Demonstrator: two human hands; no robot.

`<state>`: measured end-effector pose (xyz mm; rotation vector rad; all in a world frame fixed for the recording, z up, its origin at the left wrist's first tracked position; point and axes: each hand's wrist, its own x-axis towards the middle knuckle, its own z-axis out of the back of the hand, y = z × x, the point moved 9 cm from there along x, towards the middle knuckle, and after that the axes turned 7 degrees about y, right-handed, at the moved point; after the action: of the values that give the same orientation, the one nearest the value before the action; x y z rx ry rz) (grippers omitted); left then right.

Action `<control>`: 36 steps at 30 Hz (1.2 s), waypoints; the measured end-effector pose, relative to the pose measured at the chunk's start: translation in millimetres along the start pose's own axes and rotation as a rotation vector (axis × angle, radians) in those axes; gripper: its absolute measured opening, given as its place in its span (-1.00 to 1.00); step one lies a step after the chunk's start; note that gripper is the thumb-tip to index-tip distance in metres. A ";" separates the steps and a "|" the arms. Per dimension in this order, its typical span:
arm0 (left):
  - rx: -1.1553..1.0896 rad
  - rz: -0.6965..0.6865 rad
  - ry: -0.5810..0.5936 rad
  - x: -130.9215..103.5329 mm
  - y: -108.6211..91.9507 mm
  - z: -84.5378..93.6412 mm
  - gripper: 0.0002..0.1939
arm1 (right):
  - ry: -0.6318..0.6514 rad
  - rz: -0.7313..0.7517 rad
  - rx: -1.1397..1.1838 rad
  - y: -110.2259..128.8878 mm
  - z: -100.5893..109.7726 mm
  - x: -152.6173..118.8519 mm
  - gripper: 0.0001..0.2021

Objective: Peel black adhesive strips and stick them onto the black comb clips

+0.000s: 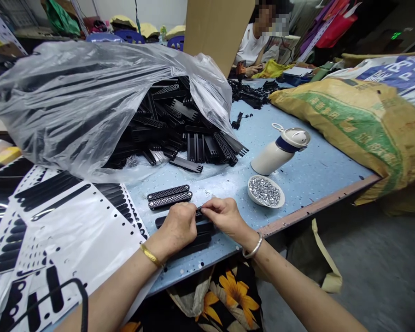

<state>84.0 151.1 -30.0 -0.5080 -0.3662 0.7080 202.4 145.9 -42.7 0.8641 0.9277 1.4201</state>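
Note:
My left hand [180, 224] is closed over a black strip-like part near the table's front edge; its fingertips are partly hidden. Thumb and fingers of my right hand [224, 216] pinch at the end of that part, and what lies between them is too small to make out. Under and beside the hands lie more long black pieces [202, 240]. Just behind them rest two black patterned handles [169, 197], side by side. To the right stands a white bowl [265, 191] of small shiny metal pieces.
A white bottle [271, 157] stands behind the bowl. A plastic bag [90, 106] spills black parts [172, 120] at the back left. Printed sheets [86, 230] cover the left. Woven sacks [352, 124] lie right. A person [254, 46] sits across the table.

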 end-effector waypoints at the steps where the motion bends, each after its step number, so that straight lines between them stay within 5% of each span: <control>1: -0.006 -0.003 0.000 0.0 -0.6 0.4 -0.79 | -0.001 0.024 -0.025 3.7 1.3 -1.8 -0.88; 8: -0.023 -0.014 -0.026 -0.8 0.2 1.3 -0.79 | -0.015 0.282 -0.356 28.4 -4.4 -15.1 -0.78; 17: -0.046 -0.028 -0.057 -1.9 0.8 3.3 -0.80 | -0.047 0.384 -0.491 33.8 -12.4 -26.5 -0.74; 24: -0.019 -0.036 -0.039 -0.7 -0.3 1.1 -0.78 | -0.059 0.123 -0.210 9.1 4.1 -11.2 -0.77; 36: 0.021 -0.030 -0.021 1.0 -3.7 2.7 -0.79 | 0.078 -0.039 -0.071 -2.9 -9.0 5.0 -0.82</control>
<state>85.3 150.2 -25.5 -0.4745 -0.3847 0.6875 195.2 150.4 -49.1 0.7389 0.9420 1.4528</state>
